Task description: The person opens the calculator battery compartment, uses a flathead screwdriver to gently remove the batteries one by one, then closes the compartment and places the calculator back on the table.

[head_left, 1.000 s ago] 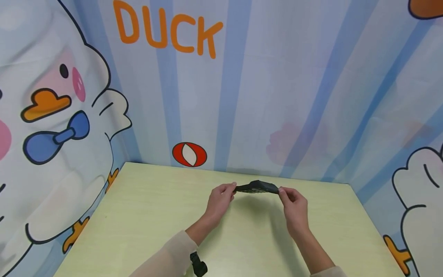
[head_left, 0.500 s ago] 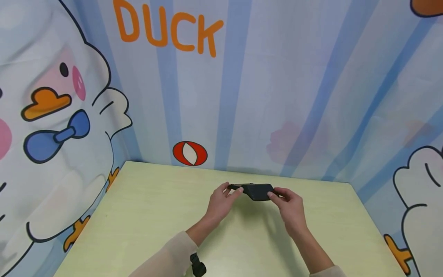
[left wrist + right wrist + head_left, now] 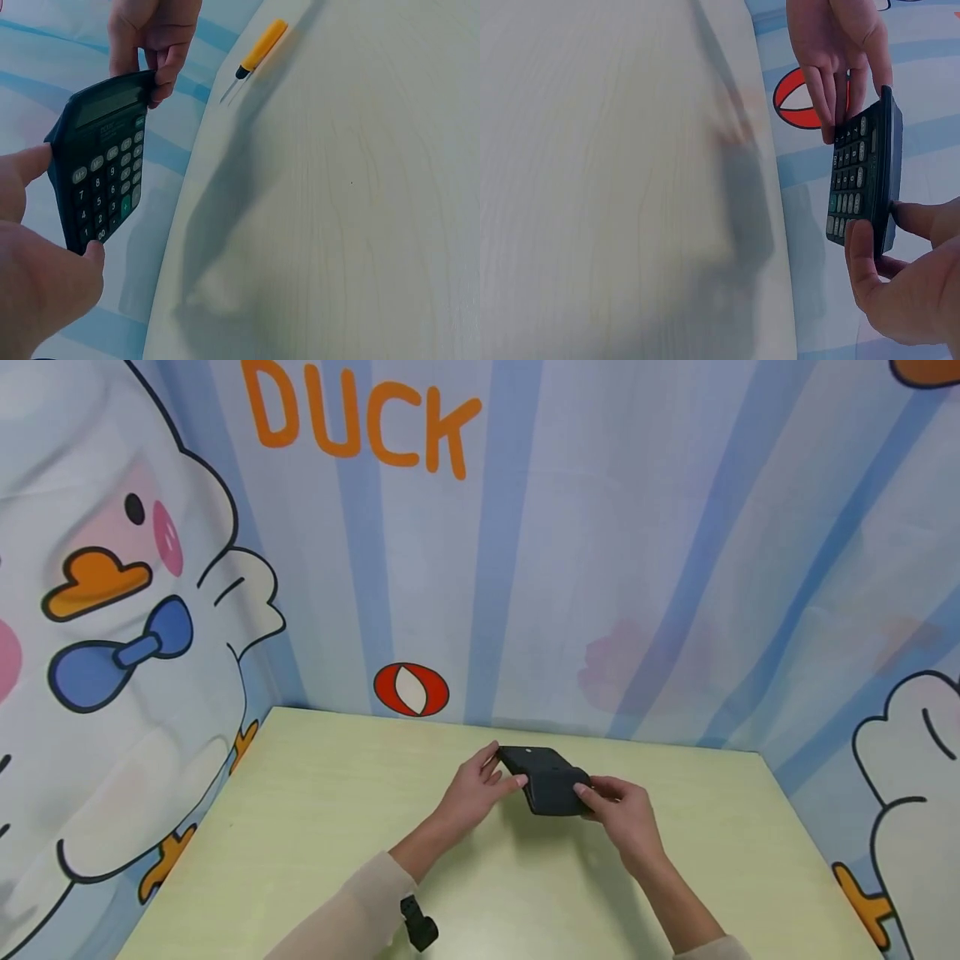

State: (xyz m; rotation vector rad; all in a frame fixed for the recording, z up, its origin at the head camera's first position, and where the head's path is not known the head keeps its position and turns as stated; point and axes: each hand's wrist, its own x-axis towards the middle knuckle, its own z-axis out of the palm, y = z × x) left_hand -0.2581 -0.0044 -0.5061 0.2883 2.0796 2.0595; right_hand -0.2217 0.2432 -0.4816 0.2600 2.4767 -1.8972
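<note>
A black calculator (image 3: 557, 790) is held in the air above the table between both hands, its plain back turned up in the head view. Its display and round-ended keys show in the left wrist view, where the calculator (image 3: 105, 161) stands tilted. My left hand (image 3: 468, 797) pinches the left end, thumb on one side and fingers on the other. The opposite end is pinched by my right hand (image 3: 630, 827). In the right wrist view the calculator (image 3: 851, 169) appears nearly edge-on, with the left hand (image 3: 832, 45) at its upper end.
A screwdriver (image 3: 262, 49) with a yellow handle lies on the table in the left wrist view. The pale yellow table (image 3: 337, 793) meets a duck-printed curtain (image 3: 570, 552) at the back. A black strapped device (image 3: 420, 923) sits by the left sleeve.
The calculator has turned from nearly edge-on to showing its back in the head view, its near edge dropping toward me. Both hands have shifted slightly with it, keeping their grip.
</note>
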